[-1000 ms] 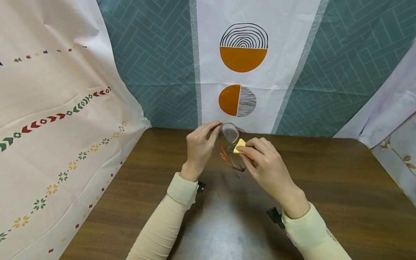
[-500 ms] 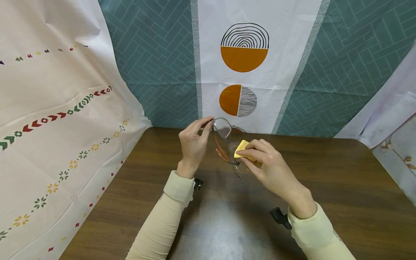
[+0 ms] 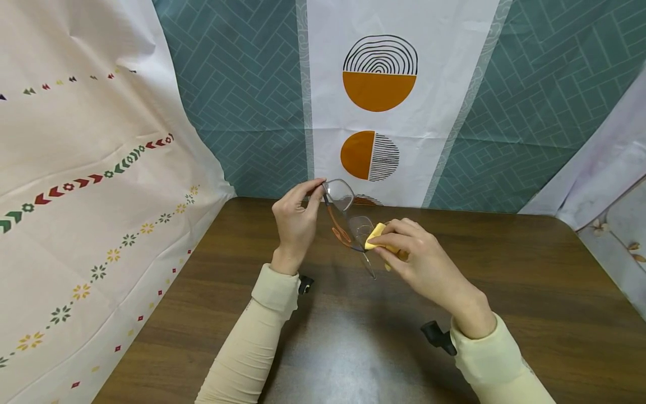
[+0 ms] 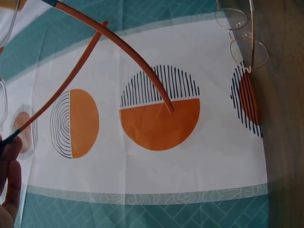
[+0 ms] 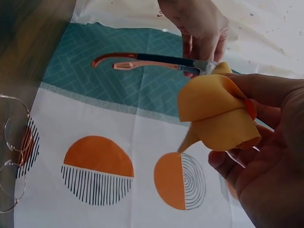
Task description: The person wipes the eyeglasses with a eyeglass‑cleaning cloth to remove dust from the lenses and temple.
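My left hand (image 3: 296, 224) pinches a pair of eyeglasses (image 3: 339, 194) by one end of the frame, holding it tilted above the table. Its temples (image 4: 128, 52) are dark near the hinges and orange toward the tips. My right hand (image 3: 421, 258) pinches a folded yellow cloth (image 5: 213, 111) between thumb and fingers. In the head view the cloth is at the lower right end of the eyeglasses, partly covering that end; whether it presses on the lens I cannot tell. In the right wrist view my left hand (image 5: 202, 23) appears behind the cloth.
A second pair of glasses with thin wire rims (image 4: 249, 52) rests on the brown wooden table (image 3: 504, 269), beyond the hands. A patterned fabric (image 3: 237, 112) hangs along the table's back edge, and a cream cloth (image 3: 101, 196) hangs at the left.
My left hand has moved left and slightly up with the eyeglasses, bringing more of the frame out from behind the yellow cloth. My right hand has shifted slightly right.
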A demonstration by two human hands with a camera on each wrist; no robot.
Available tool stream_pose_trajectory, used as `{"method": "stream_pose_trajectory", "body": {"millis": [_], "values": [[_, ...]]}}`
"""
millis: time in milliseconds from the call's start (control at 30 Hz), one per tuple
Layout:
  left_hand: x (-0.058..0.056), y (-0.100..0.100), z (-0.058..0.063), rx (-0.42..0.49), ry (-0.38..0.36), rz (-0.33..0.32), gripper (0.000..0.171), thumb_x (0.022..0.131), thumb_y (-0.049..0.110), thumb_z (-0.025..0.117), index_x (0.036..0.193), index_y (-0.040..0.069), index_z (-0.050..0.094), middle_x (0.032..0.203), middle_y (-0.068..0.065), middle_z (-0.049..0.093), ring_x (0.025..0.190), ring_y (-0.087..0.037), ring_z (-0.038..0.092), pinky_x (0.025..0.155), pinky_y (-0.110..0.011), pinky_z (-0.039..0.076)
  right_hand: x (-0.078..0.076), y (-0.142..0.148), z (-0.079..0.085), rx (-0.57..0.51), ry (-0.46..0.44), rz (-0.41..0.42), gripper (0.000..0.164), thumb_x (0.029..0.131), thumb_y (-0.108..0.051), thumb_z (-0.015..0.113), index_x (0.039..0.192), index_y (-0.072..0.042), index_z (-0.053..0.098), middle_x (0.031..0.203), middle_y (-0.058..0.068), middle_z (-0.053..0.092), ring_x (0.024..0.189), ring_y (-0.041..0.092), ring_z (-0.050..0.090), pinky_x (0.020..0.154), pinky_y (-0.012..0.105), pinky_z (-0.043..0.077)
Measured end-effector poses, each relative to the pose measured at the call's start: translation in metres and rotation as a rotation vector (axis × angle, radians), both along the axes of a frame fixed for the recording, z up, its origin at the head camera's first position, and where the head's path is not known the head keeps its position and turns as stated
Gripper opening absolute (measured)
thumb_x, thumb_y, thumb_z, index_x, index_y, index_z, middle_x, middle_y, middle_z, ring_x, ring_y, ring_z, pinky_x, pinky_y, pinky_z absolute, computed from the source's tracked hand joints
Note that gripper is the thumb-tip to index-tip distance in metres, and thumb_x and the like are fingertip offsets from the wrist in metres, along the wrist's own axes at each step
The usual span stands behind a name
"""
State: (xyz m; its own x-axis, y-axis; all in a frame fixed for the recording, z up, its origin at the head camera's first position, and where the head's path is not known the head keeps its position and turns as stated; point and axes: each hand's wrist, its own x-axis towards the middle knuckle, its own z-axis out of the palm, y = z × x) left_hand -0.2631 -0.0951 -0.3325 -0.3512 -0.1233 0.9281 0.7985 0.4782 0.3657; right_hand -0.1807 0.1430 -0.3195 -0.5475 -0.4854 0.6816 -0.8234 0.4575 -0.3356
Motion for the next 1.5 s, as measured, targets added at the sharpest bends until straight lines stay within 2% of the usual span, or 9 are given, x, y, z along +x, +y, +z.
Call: {"method": "stream_pose_trajectory", "body": {"millis": [167, 300, 433, 500, 667, 800, 1100, 1300, 1500], "values": [[0.0, 0.0, -0.001, -0.043, -0.001, -0.001, 0.013, 0.093, -0.001, 0.076, 0.105, -0.004, 0.079, 0.095, -0.015, 0.078, 0.08, -0.025, 0.074, 0.072, -0.039, 0.061, 0.001, 0.008, 0.003, -0.013, -0.044, -0.044, 0.025, 0.084, 0.008, 0.082, 0.102, -0.009, 0.081, 0.096, -0.006, 0.067, 0.084, 0.008, 0.055, 0.069, 0.016, 0.043], [0.001, 0.002, -0.001, -0.087, 0.004, -0.018, 0.014, 0.092, -0.002, 0.076, 0.106, -0.004, 0.079, 0.096, -0.015, 0.078, 0.08, -0.025, 0.074, 0.073, -0.038, 0.061, 0.002, 0.013, 0.007, -0.072, -0.032, -0.145, 0.022, 0.086, 0.008, 0.08, 0.103, -0.006, 0.08, 0.092, -0.005, 0.064, 0.077, 0.007, 0.054, 0.067, 0.014, 0.043], [0.003, 0.006, -0.001, -0.116, 0.003, -0.032, 0.013, 0.093, -0.001, 0.076, 0.106, -0.004, 0.078, 0.096, -0.015, 0.078, 0.081, -0.025, 0.074, 0.073, -0.036, 0.061, 0.0, 0.011, 0.007, -0.126, 0.084, -0.243, 0.023, 0.085, 0.012, 0.079, 0.103, -0.001, 0.079, 0.09, 0.003, 0.065, 0.079, 0.013, 0.055, 0.068, 0.015, 0.041], [0.004, 0.008, -0.002, -0.133, 0.006, -0.041, 0.013, 0.094, -0.001, 0.075, 0.106, -0.004, 0.078, 0.098, -0.015, 0.078, 0.082, -0.025, 0.075, 0.074, -0.035, 0.061, -0.001, 0.007, 0.005, -0.137, 0.159, -0.264, 0.023, 0.084, 0.013, 0.078, 0.104, 0.0, 0.079, 0.089, 0.007, 0.065, 0.08, 0.017, 0.054, 0.068, 0.018, 0.04], [0.008, 0.014, -0.005, -0.184, 0.02, -0.062, 0.013, 0.094, -0.002, 0.074, 0.106, -0.004, 0.078, 0.098, -0.015, 0.078, 0.085, -0.026, 0.076, 0.076, -0.036, 0.062, -0.005, -0.005, -0.001, -0.097, 0.324, -0.205, 0.024, 0.084, 0.013, 0.078, 0.105, 0.003, 0.077, 0.091, 0.012, 0.064, 0.08, 0.026, 0.056, 0.07, 0.03, 0.044], [0.009, 0.016, -0.006, -0.201, 0.026, -0.069, 0.013, 0.093, -0.003, 0.075, 0.106, -0.004, 0.078, 0.097, -0.014, 0.078, 0.085, -0.026, 0.076, 0.075, -0.036, 0.062, -0.007, -0.01, -0.005, -0.035, 0.363, -0.123, 0.025, 0.083, 0.012, 0.079, 0.105, 0.002, 0.077, 0.094, 0.012, 0.065, 0.083, 0.028, 0.059, 0.074, 0.036, 0.047], [0.008, 0.015, -0.004, -0.117, 0.024, -0.074, 0.011, 0.094, -0.002, 0.075, 0.104, -0.005, 0.078, 0.097, -0.017, 0.078, 0.084, -0.026, 0.076, 0.074, -0.036, 0.061, -0.009, -0.003, -0.003, -0.033, 0.301, -0.107, 0.033, 0.075, 0.015, 0.085, 0.105, 0.0, 0.079, 0.097, 0.01, 0.068, 0.087, 0.029, 0.061, 0.077, 0.04, 0.048], [0.007, 0.013, -0.004, -0.088, 0.027, -0.061, 0.011, 0.093, -0.002, 0.075, 0.103, -0.006, 0.078, 0.095, -0.017, 0.078, 0.081, -0.026, 0.076, 0.069, -0.037, 0.061, -0.009, 0.003, -0.001, -0.033, 0.244, -0.123, 0.033, 0.077, 0.014, 0.084, 0.105, -0.002, 0.08, 0.097, 0.008, 0.069, 0.088, 0.025, 0.061, 0.078, 0.035, 0.045], [0.005, 0.012, -0.005, -0.057, 0.024, -0.036, 0.011, 0.094, -0.002, 0.075, 0.104, -0.005, 0.078, 0.093, -0.016, 0.078, 0.078, -0.026, 0.075, 0.07, -0.036, 0.061, -0.008, 0.006, 0.001, 0.003, 0.245, -0.127, 0.03, 0.078, 0.014, 0.084, 0.103, -0.002, 0.081, 0.096, 0.006, 0.069, 0.088, 0.024, 0.061, 0.078, 0.035, 0.045]]}}
